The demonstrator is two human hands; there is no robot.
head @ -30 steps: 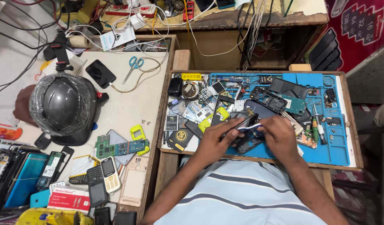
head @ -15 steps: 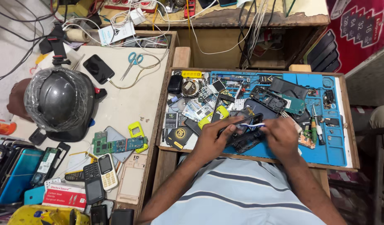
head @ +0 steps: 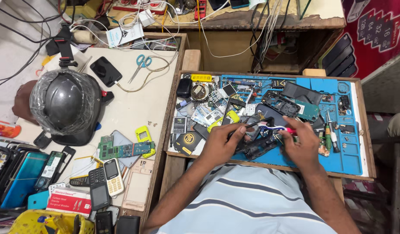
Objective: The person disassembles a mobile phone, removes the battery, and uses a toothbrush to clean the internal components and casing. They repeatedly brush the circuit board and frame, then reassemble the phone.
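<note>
Hands over blue mat [head: 354, 158]: left hand [head: 224, 141] pinches phone part [head: 252, 132] (dark), right hand [head: 297, 145] grips toothbrush [head: 273, 127].

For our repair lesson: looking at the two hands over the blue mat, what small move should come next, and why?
Probably a short brush stroke: the right hand holds a toothbrush whose head meets the dark phone part that the left hand steadies on the blue mat.
</note>
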